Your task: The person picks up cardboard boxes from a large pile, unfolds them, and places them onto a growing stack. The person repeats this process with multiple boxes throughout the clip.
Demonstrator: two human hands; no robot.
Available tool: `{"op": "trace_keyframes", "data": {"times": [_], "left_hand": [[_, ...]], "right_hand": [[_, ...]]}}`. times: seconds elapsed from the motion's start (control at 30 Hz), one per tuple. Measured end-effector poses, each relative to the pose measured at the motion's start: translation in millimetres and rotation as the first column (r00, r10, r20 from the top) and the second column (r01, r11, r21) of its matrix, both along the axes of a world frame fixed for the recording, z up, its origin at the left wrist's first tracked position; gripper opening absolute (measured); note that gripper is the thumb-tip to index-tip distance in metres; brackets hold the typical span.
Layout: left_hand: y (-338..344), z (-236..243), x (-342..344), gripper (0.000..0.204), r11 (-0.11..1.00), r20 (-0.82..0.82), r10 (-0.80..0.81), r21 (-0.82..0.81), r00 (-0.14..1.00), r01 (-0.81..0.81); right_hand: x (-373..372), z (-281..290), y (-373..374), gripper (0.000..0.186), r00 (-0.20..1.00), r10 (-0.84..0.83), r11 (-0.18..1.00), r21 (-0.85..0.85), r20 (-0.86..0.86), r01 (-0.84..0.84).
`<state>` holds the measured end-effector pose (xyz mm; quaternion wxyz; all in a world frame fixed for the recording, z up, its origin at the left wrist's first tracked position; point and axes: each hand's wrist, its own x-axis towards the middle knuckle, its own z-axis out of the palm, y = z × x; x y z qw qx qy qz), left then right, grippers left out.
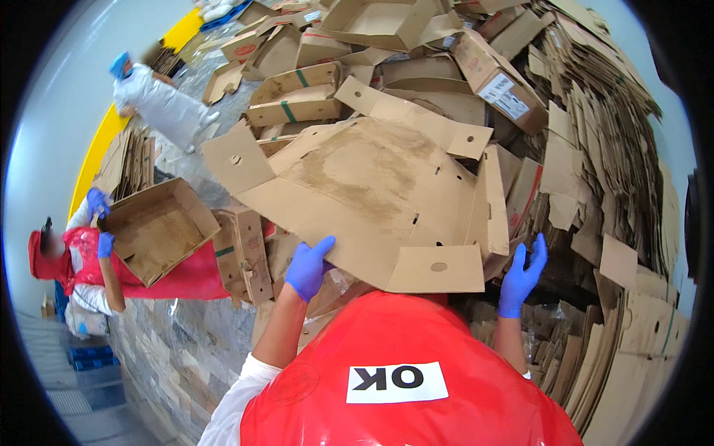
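An opened-out cardboard box (349, 186), brown and stained on its inner face, lies unfolded in front of me with its flaps spread. My left hand (307, 269), in a blue glove, grips its near left edge, thumb on top and the fingers partly hidden. To the right of the near flap (439, 269), my right hand (523, 276), also gloved in blue, is raised with its fingers apart. It holds nothing and looks separate from the cardboard.
Cardboard boxes (294, 93) are heaped beyond. Flattened cardboard (595, 163) is stacked high on the right, with more sheets (595, 357) standing at lower right. At left, a co-worker in a red apron (85, 249) holds an open box (160, 227). Another person in white (160, 100) stands farther back.
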<state>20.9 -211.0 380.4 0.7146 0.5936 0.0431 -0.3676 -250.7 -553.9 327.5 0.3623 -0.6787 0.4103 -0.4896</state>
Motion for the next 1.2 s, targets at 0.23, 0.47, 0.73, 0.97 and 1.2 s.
{"op": "trace_keyframes", "data": {"times": [0.23,0.47,0.73,0.97,1.2], "left_hand": [[-27.5,7.9,10.4,0.04,0.996,0.012,0.074,0.039,0.997,-0.075],[-38.3,35.1,14.5,0.052,0.997,-0.001,-0.028,-0.076,1.0,0.028],[-42.7,-27.2,42.2,0.068,0.997,-0.023,-0.079,0.004,0.997,0.08],[-58.4,-133.3,64.9,0.108,0.997,-0.385,0.054,-0.035,0.922,-0.073],[-79.9,-133.7,85.1,0.084,0.981,-0.293,-0.188,-0.094,0.937,0.167]], "right_hand": [[67.4,165.8,74.8,0.068,0.371,0.654,0.407,-0.107,-0.659,-0.907],[55.4,135.6,47.5,0.04,0.216,0.509,0.392,0.001,-0.833,-0.92],[74.0,125.4,0.8,0.037,0.317,0.74,0.604,0.379,-0.593,-0.701],[87.7,66.0,-41.8,0.039,0.213,0.793,0.527,0.468,-0.571,-0.709],[84.9,44.2,-78.6,0.054,0.042,0.51,0.75,0.42,-0.859,-0.511]]}}
